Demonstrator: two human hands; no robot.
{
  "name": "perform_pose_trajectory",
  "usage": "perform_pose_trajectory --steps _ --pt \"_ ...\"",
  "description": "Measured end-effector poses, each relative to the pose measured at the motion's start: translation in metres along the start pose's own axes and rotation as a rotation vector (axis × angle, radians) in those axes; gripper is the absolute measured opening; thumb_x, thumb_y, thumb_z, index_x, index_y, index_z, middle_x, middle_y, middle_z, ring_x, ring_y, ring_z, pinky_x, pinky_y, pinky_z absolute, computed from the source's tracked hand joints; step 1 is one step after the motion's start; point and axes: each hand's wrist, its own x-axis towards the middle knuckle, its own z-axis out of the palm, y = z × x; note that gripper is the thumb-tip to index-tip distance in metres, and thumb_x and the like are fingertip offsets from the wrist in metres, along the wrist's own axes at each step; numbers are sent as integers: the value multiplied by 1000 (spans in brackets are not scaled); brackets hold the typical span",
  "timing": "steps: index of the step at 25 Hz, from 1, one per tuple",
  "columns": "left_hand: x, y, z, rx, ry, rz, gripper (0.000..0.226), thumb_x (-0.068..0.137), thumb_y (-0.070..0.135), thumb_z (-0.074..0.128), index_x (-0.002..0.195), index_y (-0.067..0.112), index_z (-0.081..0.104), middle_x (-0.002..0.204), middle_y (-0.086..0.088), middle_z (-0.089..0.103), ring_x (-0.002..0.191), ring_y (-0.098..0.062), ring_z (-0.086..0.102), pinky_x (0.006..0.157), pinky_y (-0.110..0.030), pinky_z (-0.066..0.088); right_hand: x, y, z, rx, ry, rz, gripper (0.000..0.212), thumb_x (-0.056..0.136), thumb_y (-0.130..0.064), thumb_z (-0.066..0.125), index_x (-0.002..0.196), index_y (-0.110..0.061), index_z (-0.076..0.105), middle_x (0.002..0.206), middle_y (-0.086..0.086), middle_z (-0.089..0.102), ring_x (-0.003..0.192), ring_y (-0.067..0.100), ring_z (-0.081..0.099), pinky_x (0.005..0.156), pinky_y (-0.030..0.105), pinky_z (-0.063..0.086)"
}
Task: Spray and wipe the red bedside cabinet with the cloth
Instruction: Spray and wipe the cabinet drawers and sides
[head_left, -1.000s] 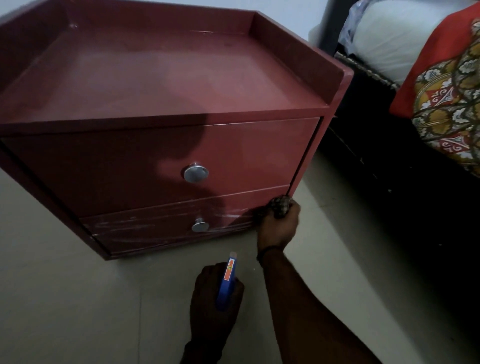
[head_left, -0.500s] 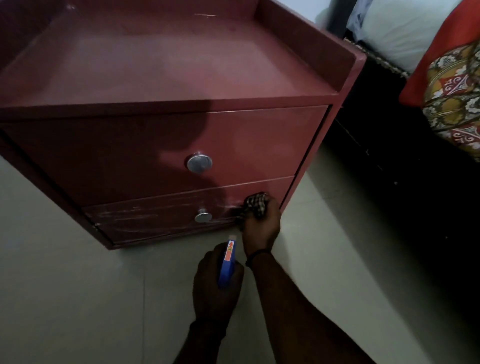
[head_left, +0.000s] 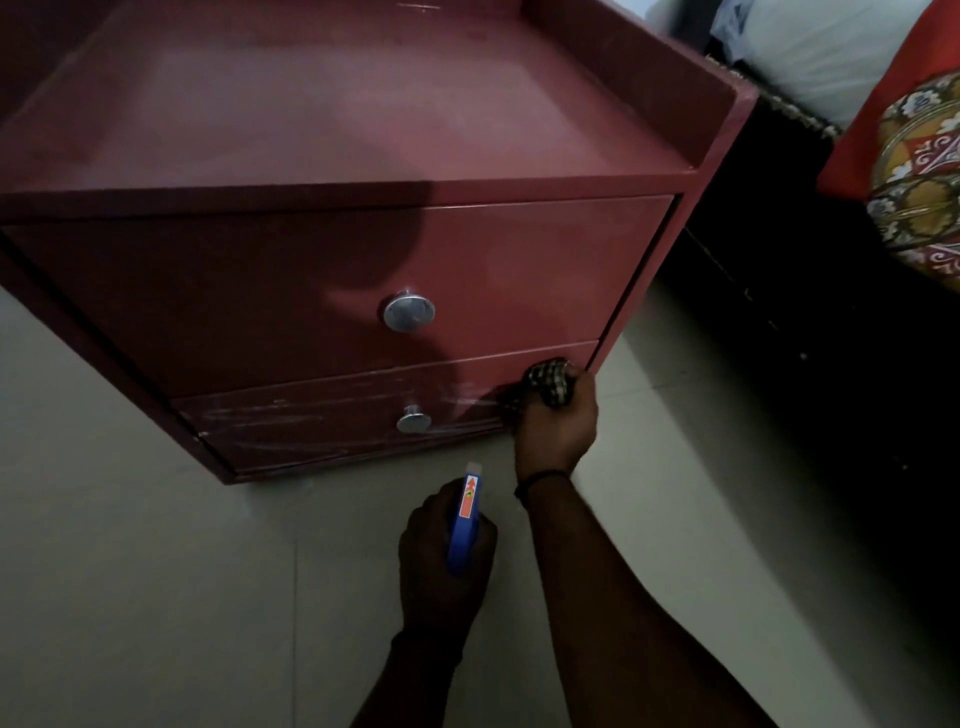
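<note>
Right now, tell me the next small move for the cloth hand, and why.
Probably sweep the cloth left along the lower drawer front: the right hand grips it at the right end, and whitish streaks run leftward past the knob.

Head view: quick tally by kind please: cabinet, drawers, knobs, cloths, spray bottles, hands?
Cabinet: 1
Drawers: 2, upper drawer, lower drawer
Knobs: 2, upper knob, lower knob
Cloth: 1
Spray bottle: 1
Hands: 2, left hand, right hand
Total: 9
</note>
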Motion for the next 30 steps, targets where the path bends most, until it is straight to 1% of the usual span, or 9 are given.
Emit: perform_pose_trajectory --steps 4,6,9,13,17,19,23,28,30 --pt "1 -8 -3 -43 -34 1 43 88 45 60 124 23 62 105 5 67 91 -27 66 79 -49 55 -16 -14 10 -3 38 -31 57 72 6 66 127 -1 54 126 12 56 114 24 52 103 19 41" --pt "1 -8 -3 -66 -56 -15 45 89 50 58 123 21 62 102 3 67 90 -27 65 78 -51 54 -41 1 14 29 -103 25 66 75 2 66 138 -6 49 135 11 55 124 22 51 112 29 38" --pt "-2 2 -5 -2 8 -3 45 86 44 60 127 24 62 106 14 63 96 -18 62 83 -42 52 -29 16 2 108 -119 36 58 75 2 67 132 -5 57 128 11 62 120 27 58 108 48 44" --pt "-3 1 -12 7 60 -13 44 85 43 61 128 39 55 103 25 55 95 -14 60 83 -41 53 8 1 -9 57 93 6 48 79 0 64 126 -2 58 118 8 60 112 21 56 108 29 42" --pt "-1 -2 -16 2 94 -25 43 85 40 60 124 23 63 103 11 61 94 -17 59 81 -45 51 -43 12 9 24 -113 -107 43 75 3 66 117 0 64 120 16 63 114 33 59 105 52 44" --pt "0 0 -15 8 86 -44 45 85 41 59 124 20 64 103 9 62 94 -13 57 83 -42 51 -36 17 3 3 -186 -63 48 77 8 67 124 -4 61 124 13 62 117 29 58 106 48 45" --pt "0 -1 -21 25 81 -18 35 85 41 59 119 33 57 97 15 58 88 -14 56 77 -45 53 -12 7 1 33 42 58 51 76 5 64 125 -8 60 125 14 61 118 29 58 106 46 44" --pt "4 1 -21 0 74 -8 42 83 38 58 125 29 59 100 8 61 90 -18 57 78 -40 49 -67 0 16 188 -309 88 49 70 14 67 101 -24 65 103 9 69 95 21 65 92 48 55" --pt "4 -4 -24 8 73 -39 45 83 40 60 125 23 61 103 6 63 92 -21 61 80 -45 52 -44 2 10 214 -146 123 46 70 19 64 104 -11 64 103 11 68 94 22 64 95 47 53"
